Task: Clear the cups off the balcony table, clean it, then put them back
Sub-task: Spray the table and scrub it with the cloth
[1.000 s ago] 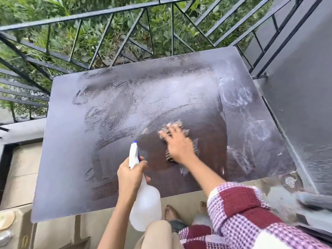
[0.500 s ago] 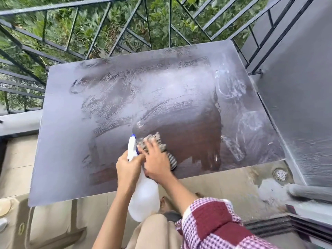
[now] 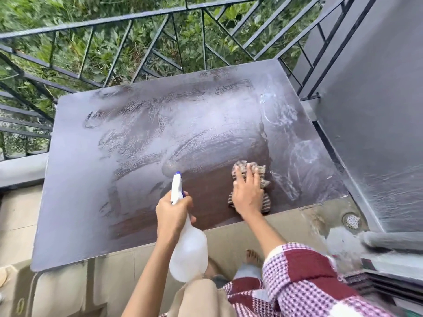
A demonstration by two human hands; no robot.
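Observation:
The dark balcony table is smeared with wet streaks and pale ring marks on its right side. My right hand lies flat on a grey striped cloth, pressing it onto the table near the front right. My left hand grips the neck of a translucent white spray bottle with a white and blue nozzle, held over the table's front edge. No cups are in view.
A black metal railing runs behind and right of the table, with green plants beyond. A grey wall rises at right. A floor drain sits on the tiled floor by the table's front right corner. My bare foot shows below.
My right hand slid the cloth from beside the spray bottle out to the right along the table's front. The left hand kept holding the bottle in place.

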